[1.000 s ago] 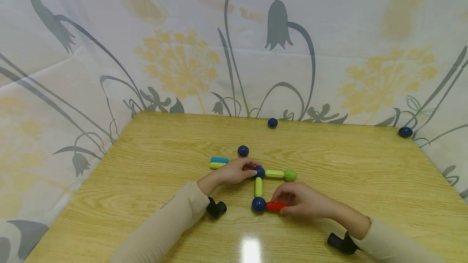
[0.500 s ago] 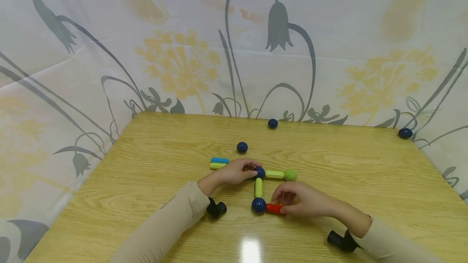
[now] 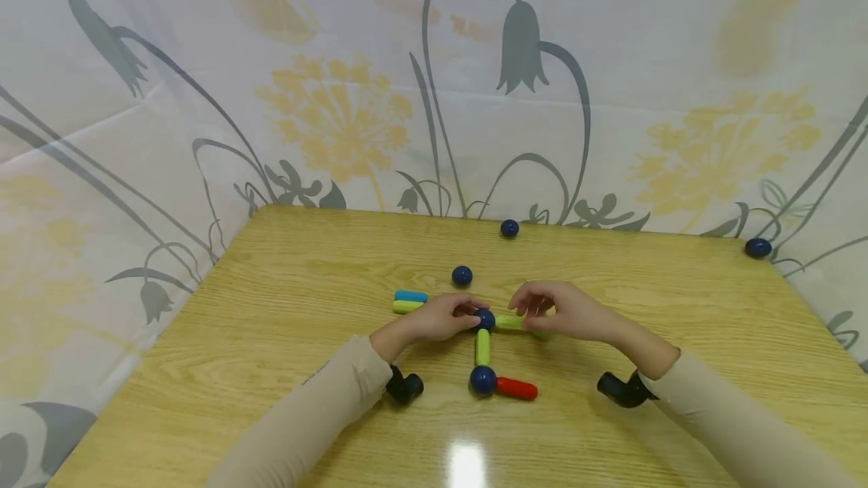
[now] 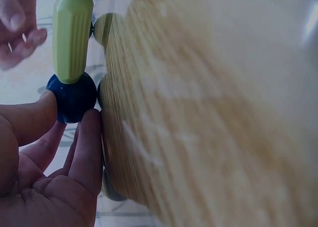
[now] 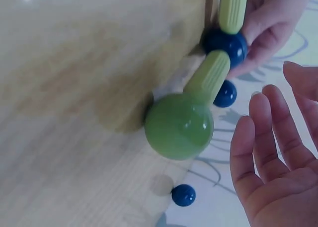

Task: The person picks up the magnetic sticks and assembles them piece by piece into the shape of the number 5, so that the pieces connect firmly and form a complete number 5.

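Observation:
In the head view, my left hand (image 3: 441,318) holds a dark blue ball (image 3: 485,319) between thumb and fingers, a grip the left wrist view shows closely. Two lime green sticks (image 3: 483,347) meet that ball. One runs toward me to another blue ball (image 3: 484,381), where a red stick (image 3: 518,388) is attached. The other lime stick (image 5: 208,75) ends in a green ball (image 5: 179,127), mostly hidden by the right hand in the head view. My right hand (image 3: 573,313) hovers beside it; the right wrist view shows its fingers extended, holding nothing.
A blue stick (image 3: 411,296) and a lime stick (image 3: 407,307) lie side by side left of the joined pieces. Loose blue balls sit behind them (image 3: 462,276), by the back edge (image 3: 510,229) and at the far right corner (image 3: 758,248). Patterned cloth (image 3: 380,96) rises behind the table.
My right hand has let go of the red stick and moved away from me to the green ball's side. The nearest loose blue ball has rolled slightly. My left hand keeps its hold.

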Tool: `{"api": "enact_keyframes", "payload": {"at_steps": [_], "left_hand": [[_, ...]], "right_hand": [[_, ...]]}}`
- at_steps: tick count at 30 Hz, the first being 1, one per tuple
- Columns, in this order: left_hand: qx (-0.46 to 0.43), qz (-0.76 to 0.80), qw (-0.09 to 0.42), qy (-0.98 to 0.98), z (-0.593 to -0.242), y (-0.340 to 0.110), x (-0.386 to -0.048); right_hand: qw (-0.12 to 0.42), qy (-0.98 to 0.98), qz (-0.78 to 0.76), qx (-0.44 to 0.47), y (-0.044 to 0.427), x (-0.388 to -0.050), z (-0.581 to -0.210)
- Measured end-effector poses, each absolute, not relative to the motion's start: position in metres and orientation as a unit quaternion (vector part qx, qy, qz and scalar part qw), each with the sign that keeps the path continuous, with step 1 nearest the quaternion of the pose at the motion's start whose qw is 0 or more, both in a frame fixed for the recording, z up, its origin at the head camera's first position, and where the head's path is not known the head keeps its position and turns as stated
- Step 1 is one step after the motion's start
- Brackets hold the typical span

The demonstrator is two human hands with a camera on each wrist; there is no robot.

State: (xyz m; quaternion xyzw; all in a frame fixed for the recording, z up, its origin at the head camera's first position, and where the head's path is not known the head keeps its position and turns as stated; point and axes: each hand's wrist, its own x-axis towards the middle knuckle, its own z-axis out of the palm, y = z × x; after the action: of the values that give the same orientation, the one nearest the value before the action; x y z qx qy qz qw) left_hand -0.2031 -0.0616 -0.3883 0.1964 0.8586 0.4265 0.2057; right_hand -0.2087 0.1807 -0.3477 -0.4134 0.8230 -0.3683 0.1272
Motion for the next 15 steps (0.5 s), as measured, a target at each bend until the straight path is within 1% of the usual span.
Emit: {"api": "enact_keyframes", "payload": {"at_steps": [8,15], "left_hand": [[0.194,0.422,0.207,0.861,-0.388,-0.062,-0.204],[0.202,0.413,0.208,0.863,-0.386,-0.062,-0.203]], "right_hand": [[0.157,0.820,-0.363,-0.413,0.164,-0.239,-0.341],[0.161,0.822,-0.336,-0.431,0.143,-0.268,-0.341]]}}
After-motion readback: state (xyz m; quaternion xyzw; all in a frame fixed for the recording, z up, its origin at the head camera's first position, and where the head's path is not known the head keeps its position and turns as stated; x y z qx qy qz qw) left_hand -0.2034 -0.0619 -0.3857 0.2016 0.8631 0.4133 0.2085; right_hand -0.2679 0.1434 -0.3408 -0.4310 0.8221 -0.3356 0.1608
